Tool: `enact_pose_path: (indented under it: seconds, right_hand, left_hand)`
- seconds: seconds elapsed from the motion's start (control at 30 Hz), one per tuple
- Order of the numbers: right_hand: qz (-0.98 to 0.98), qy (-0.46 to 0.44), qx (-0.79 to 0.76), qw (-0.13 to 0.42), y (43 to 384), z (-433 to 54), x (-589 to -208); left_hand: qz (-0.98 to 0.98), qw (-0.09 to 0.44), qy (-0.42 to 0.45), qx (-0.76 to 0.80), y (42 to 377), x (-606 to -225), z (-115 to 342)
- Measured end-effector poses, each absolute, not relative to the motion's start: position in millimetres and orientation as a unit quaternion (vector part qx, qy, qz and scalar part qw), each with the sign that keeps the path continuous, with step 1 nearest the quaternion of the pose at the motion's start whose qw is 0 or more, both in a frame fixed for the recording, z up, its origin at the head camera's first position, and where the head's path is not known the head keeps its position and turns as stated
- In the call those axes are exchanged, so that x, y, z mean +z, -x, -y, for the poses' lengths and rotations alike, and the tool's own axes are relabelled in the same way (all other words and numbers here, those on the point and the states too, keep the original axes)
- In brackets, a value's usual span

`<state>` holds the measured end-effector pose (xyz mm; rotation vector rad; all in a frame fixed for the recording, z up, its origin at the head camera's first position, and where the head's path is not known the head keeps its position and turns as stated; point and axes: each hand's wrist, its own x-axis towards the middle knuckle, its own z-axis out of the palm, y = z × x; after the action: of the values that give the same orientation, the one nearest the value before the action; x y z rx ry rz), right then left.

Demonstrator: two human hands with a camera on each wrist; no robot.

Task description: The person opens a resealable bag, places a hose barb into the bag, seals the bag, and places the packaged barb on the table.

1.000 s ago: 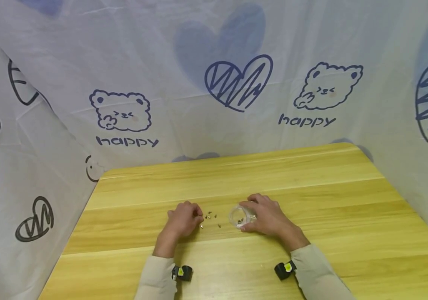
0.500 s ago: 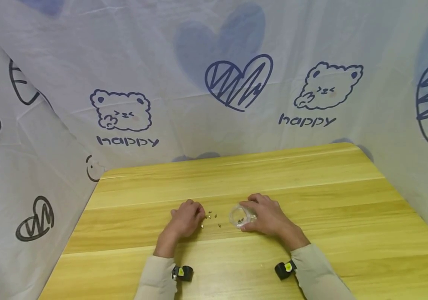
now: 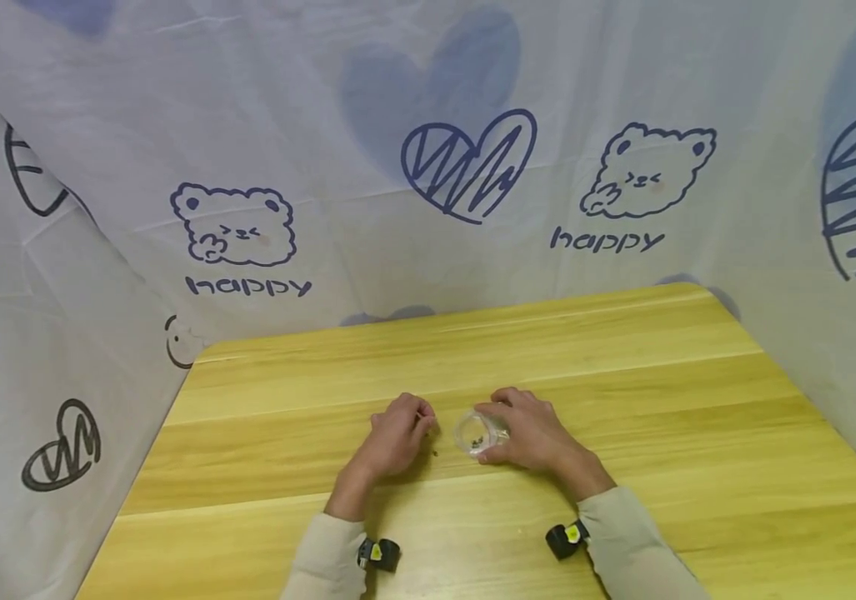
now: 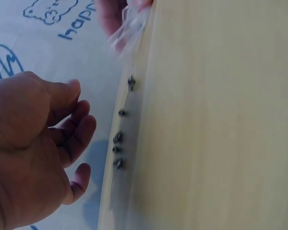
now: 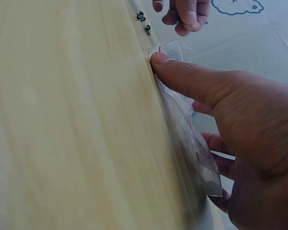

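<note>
My right hand [image 3: 533, 432] grips a clear plastic bag [image 5: 194, 153], thumb near its mouth and fingers behind it. The bag's round mouth faces left, and a few small dark metal parts [image 3: 477, 442] show inside. My left hand [image 3: 396, 435] is just left of the mouth, thumb and index tips pinched together. A tiny pale glint shows at its fingertips in the right wrist view, apparently a small part; its shape is hidden. Several loose screw-like metal parts [image 4: 118, 137] lie on the table below the left hand, mostly covered by it in the head view.
The wooden table [image 3: 623, 350] has a light striped grain. A white cloth [image 3: 367, 250] with blue hearts and bears hangs behind it and along the sides. Each wrist wears a small black camera [image 3: 564, 540].
My left hand first lingered over the loose parts with pinched fingers, then moved right, close to the bag's mouth. The right hand and bag stayed in place. The head view shifted slightly.
</note>
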<state>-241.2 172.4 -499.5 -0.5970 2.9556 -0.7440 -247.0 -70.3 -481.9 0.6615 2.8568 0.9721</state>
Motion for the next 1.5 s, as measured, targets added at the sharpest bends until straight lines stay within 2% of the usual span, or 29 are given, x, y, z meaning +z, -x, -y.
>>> enact_pose_path:
  seconds: [0.33, 0.57, 1.07, 1.5]
  right_hand:
    - [-0.954, 0.185, -0.235, 0.019, 242, -174, -499]
    - [-0.955, 0.193, -0.227, 0.016, 242, -171, -500]
    - [-0.955, 0.191, -0.228, 0.018, 243, -173, -501]
    - [-0.953, 0.195, -0.232, 0.015, 242, -173, -501]
  left_hand:
    - [-0.926, 0.021, -0.244, 0.288, 247, -483, 39]
    - [-0.926, 0.038, -0.247, 0.282, 245, -483, 32]
    - [-0.920, 0.026, -0.175, 0.348, 257, -472, 73]
    - [-0.940, 0.030, -0.139, 0.309, 263, -476, 93]
